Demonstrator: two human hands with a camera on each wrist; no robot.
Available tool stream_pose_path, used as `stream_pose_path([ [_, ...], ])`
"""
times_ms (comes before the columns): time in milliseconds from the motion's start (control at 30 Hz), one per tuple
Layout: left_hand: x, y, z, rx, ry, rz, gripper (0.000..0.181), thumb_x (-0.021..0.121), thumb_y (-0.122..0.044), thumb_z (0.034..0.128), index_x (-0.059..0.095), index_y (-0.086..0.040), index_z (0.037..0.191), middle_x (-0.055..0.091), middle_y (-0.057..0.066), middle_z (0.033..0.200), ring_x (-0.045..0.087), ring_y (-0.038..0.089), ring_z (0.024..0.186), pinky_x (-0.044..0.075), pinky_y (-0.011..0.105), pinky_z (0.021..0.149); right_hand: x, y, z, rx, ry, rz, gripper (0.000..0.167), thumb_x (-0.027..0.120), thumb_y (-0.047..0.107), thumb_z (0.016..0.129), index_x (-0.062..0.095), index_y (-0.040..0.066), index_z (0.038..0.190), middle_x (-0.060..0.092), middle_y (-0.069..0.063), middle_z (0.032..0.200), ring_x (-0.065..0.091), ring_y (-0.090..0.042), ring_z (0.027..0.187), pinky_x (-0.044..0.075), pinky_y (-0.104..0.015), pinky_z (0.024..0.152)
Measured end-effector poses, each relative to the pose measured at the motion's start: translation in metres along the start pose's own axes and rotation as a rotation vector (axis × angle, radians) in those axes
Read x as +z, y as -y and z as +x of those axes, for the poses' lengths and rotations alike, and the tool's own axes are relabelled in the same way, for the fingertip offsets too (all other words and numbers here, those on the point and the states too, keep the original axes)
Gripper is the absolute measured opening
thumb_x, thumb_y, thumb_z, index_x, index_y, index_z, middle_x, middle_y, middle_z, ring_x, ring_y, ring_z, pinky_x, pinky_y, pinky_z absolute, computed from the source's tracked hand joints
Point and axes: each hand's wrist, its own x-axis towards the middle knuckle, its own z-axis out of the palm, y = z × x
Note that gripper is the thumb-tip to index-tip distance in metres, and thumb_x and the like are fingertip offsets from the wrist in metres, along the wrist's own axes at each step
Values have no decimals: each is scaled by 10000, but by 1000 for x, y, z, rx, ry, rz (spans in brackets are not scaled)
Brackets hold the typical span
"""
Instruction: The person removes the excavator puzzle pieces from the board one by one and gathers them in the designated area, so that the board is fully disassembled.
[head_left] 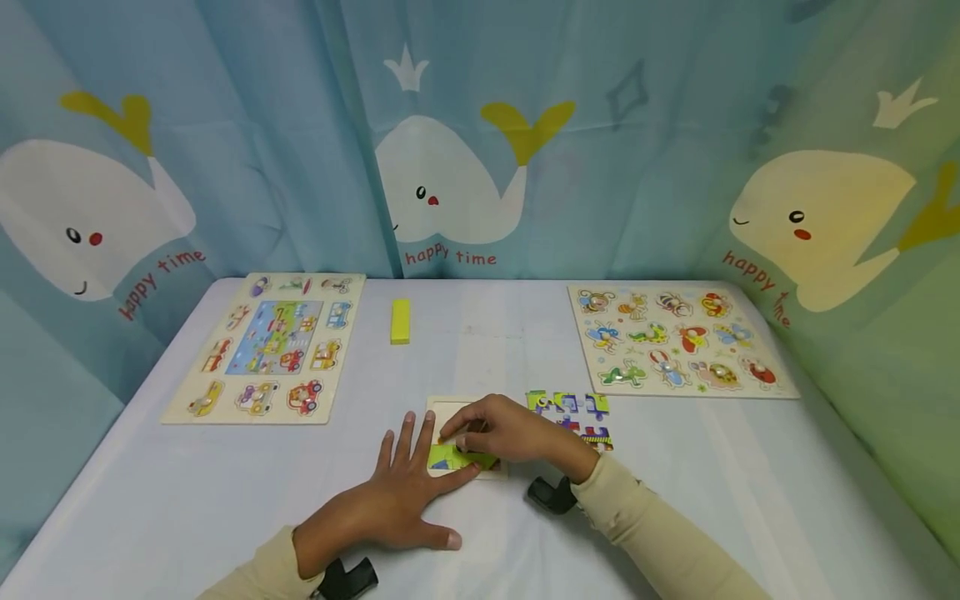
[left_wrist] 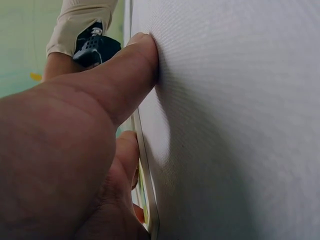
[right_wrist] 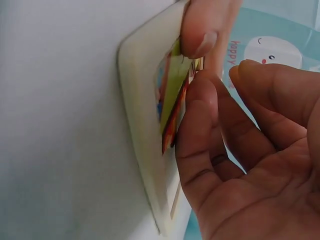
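A small wooden jigsaw tray lies in front of me, with green picture pieces along its near side. My left hand is spread over the tray's near left corner, its index finger reaching along the near edge and the thumb on the cloth. Over the tray, my right hand has curled fingers at a puzzle piece, which sits tilted in the right wrist view. The fingers hide part of that piece. Close to the right wrist lie loose jigsaw pieces.
A vehicle peg puzzle board lies on the left of the white table, an insect peg board on the right. Between them at the back is a yellow block. A whale-print curtain surrounds the table.
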Motion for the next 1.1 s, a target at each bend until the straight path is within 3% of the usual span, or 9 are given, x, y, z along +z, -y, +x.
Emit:
stream_pose_path([
  [200,-2,-1,0,4,-1,13,799,635,-683,796,324,-455,1496,-161,204,1584,-233,455,1389,-79,704,1027,0,1,4,-36,10,22,193,596,-7,946,716,33,1092,702,-26,1044,609,-74,829,495,-244,755],
  [600,-3,-1,-1,25,-17,-7,799,626,-692,796,328,-449,1497,-140,225,1582,-207,458,1396,-75,708,1024,6,-1,9,-77,-52,77,172,600,-55,926,694,-13,1064,687,-79,1015,645,-176,872,506,-258,776],
  [833,-3,0,1,11,-8,1,805,623,-701,791,327,-451,1496,-108,211,1591,-222,448,1396,-89,705,1023,9,1,14,-43,-61,115,225,584,-97,914,665,-43,1117,681,-112,1066,648,-199,962,501,-241,815],
  [1100,-1,-1,0,-4,-11,20,869,625,-716,780,298,-401,1521,-83,205,1596,-216,437,1402,-71,692,1040,15,2,17,-39,-102,158,175,602,-99,904,677,-46,1053,680,-102,974,620,-142,834,500,-235,728],
])
